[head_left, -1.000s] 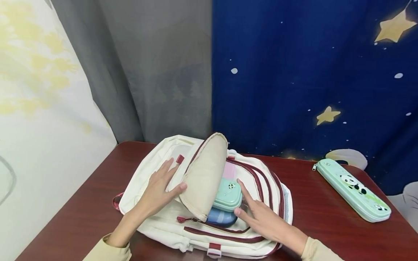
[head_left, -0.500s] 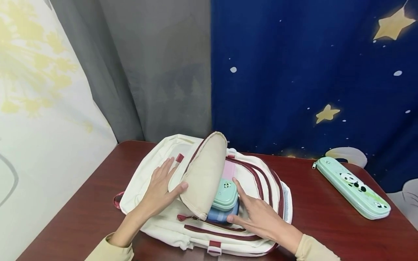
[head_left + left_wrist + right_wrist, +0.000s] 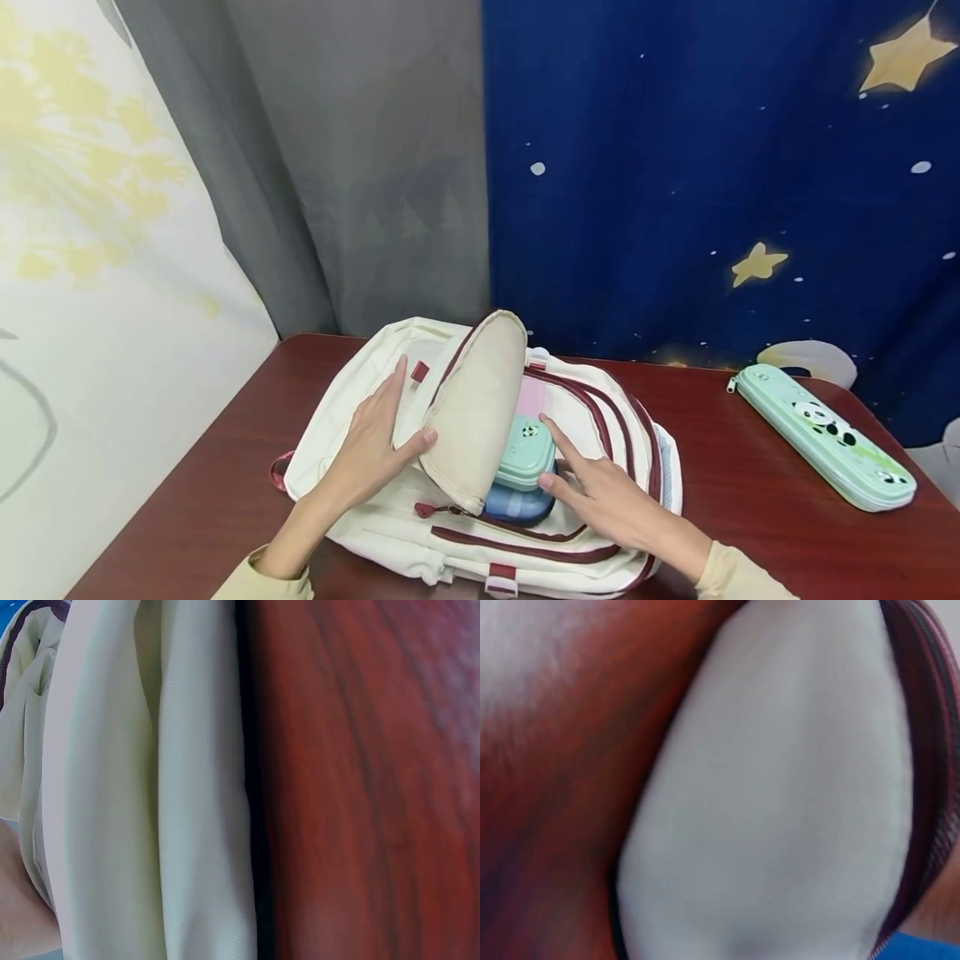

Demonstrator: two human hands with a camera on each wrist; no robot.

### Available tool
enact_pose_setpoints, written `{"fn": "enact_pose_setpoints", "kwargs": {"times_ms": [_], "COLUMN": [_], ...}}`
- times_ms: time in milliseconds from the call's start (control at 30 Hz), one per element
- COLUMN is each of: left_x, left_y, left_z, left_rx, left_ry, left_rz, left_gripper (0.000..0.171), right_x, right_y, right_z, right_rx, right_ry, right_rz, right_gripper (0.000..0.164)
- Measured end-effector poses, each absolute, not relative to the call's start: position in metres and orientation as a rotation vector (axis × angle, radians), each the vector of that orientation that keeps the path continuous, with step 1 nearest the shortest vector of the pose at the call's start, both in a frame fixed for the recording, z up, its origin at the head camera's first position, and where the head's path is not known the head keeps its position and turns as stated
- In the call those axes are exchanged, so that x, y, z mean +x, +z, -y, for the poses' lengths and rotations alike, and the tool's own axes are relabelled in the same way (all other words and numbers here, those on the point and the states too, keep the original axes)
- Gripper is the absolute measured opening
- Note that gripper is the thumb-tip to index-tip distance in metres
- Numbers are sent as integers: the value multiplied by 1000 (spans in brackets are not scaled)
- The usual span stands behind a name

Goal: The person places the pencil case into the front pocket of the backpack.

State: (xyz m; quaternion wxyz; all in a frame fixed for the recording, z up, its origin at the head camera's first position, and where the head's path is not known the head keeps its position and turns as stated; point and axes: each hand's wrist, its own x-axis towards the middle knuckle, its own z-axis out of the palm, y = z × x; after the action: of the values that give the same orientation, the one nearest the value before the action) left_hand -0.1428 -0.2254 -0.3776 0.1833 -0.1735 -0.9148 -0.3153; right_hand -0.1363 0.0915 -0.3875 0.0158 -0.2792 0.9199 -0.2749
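Observation:
A cream backpack (image 3: 360, 508) with maroon trim lies flat on the red-brown table (image 3: 750, 508). My left hand (image 3: 375, 446) pinches its raised beige-lined pocket flap (image 3: 476, 408), thumb on the lining and fingers behind it. A mint green box (image 3: 525, 454) sits on a blue box (image 3: 517, 502) in the opened pocket, half under the flap. My right hand (image 3: 592, 492) rests its straight index finger on the mint box and its thumb against the boxes' side. The left wrist view shows only cream fabric (image 3: 150, 787) beside the table. In the right wrist view the fabric (image 3: 780, 787) is blurred.
A long mint green pencil case (image 3: 825, 433) with panda prints lies on the table at the far right. A dark blue starry curtain (image 3: 712, 167) and a grey curtain (image 3: 360, 167) hang behind. The table's left edge runs close to the backpack.
The right hand has shifted slightly against the two boxes, which sit a little deeper under the flap. The left hand keeps holding the flap up.

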Motion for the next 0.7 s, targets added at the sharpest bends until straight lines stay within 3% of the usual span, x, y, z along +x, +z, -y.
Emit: {"fn": "enact_pose_setpoints", "kwargs": {"times_ms": [133, 467, 700], "left_x": [-145, -147, -144], "left_y": [-376, -377, -379], "left_z": [223, 220, 222], "left_rx": [-505, -577, -561], "left_ry": [-895, -852, -899], "left_rz": [2567, 2554, 2532], "left_gripper": [91, 68, 64], "right_x": [-138, -138, -142], "right_y": [-383, -383, -384], "right_z": [-98, -102, -95], "right_rx": [-908, -973, -979], "right_ry": [-881, -905, -789], "right_rz": [-2813, -2816, -2906], "right_gripper": [64, 63, 62]}}
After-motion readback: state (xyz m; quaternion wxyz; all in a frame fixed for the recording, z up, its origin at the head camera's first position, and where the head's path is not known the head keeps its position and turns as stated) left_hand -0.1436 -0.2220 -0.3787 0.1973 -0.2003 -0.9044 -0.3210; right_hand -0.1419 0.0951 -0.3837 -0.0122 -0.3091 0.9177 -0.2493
